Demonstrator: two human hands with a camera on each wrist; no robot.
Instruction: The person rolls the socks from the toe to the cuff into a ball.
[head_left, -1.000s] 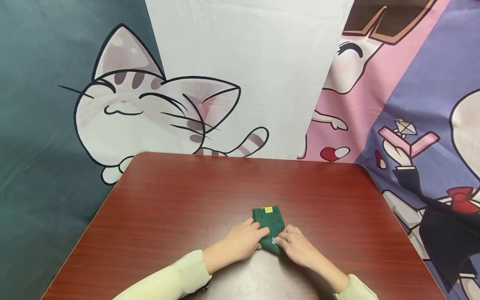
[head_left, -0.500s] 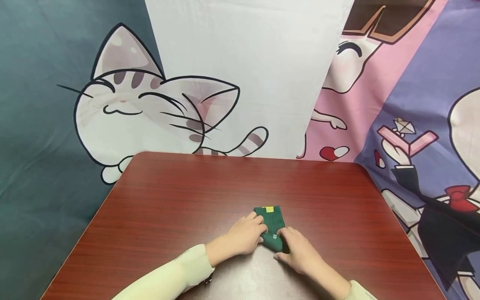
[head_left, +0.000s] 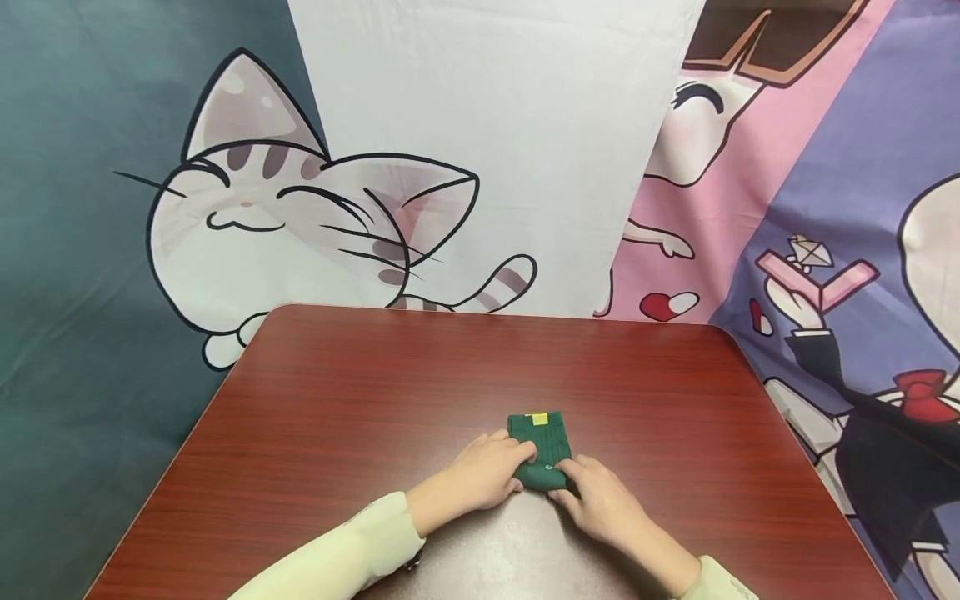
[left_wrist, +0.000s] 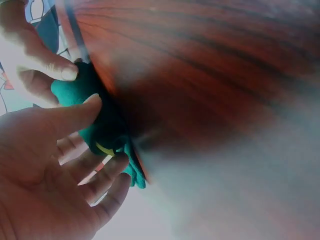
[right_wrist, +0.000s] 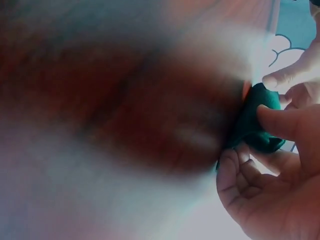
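Observation:
A dark green ribbed sock (head_left: 551,440) with a yellow patch at its far end lies in front of me, its near end rolled into a thick fold. My left hand (head_left: 487,473) grips the left end of that roll, thumb on the near side and fingers over the top. At the other end, my right hand (head_left: 603,504) pinches the roll between thumb and fingers. The left wrist view shows the rolled green fabric (left_wrist: 102,117) between both thumbs. From the right wrist, the roll's open spiral end (right_wrist: 267,142) faces the camera. White lettering is mostly hidden in the roll.
The sock lies on a reddish-brown wooden table (head_left: 360,375) with rounded far corners. Behind it hangs a backdrop (head_left: 465,83) printed with a cartoon cat and figures. Pale green sleeves (head_left: 360,542) cover my forearms.
The sock's near end has rolled up away from me, shortening the flat part and covering most of the lettering. My right hand shifted from the side to hold the roll's right end.

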